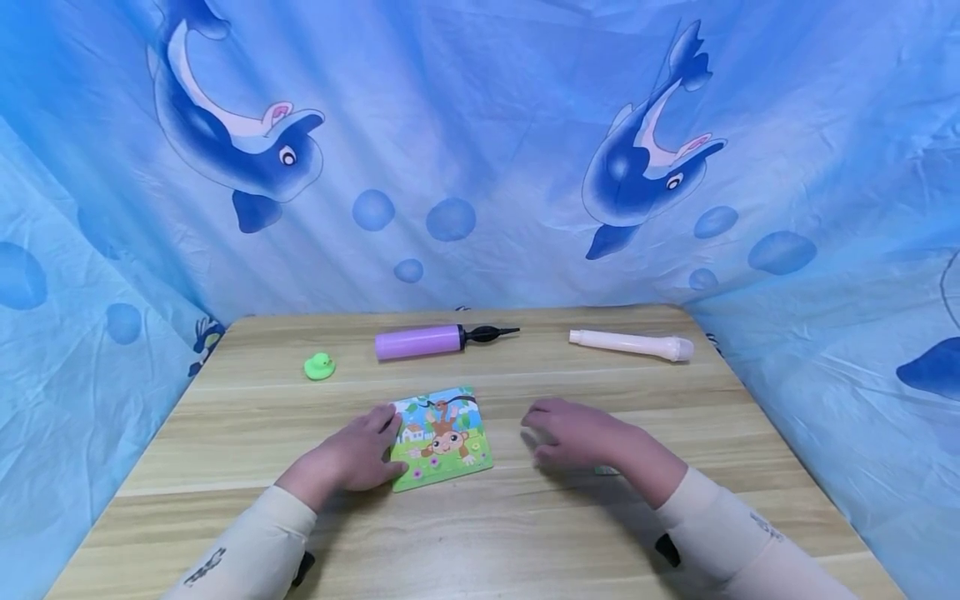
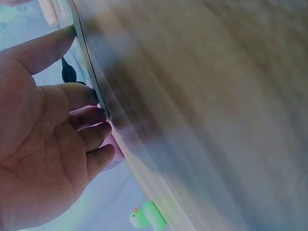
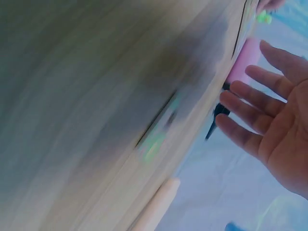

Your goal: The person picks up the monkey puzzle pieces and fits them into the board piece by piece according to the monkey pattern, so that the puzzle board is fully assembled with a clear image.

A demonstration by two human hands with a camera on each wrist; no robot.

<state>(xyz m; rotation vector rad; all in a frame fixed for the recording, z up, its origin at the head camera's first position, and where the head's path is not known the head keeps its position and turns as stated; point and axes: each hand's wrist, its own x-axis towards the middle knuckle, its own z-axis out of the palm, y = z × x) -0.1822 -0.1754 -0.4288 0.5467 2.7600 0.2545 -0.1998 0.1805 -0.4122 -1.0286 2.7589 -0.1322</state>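
A flat square picture board (image 1: 442, 437) with a cartoon monkey hanging from a branch lies on the table, turned slightly. It looks like a jigsaw puzzle. At its left edge, my left hand (image 1: 356, 450) rests with thumb and fingers spread, touching the rim; the left wrist view shows those fingertips (image 2: 98, 98) against the board's edge. My right hand (image 1: 573, 433) hovers just right of the board, fingers loosely extended and holding nothing. Beneath the right forearm lies a small green-printed piece (image 1: 606, 470), mostly hidden in the head view; the right wrist view shows this piece (image 3: 159, 126) blurred on the wood.
Toward the back of the wooden table (image 1: 465, 542) lie a purple hand pump (image 1: 420, 342) with a black nozzle and a pale pink microphone-shaped stick (image 1: 630, 343). A green toy duck (image 1: 319, 367) sits at back left. Blue dolphin-printed curtains (image 1: 480, 150) enclose the table.
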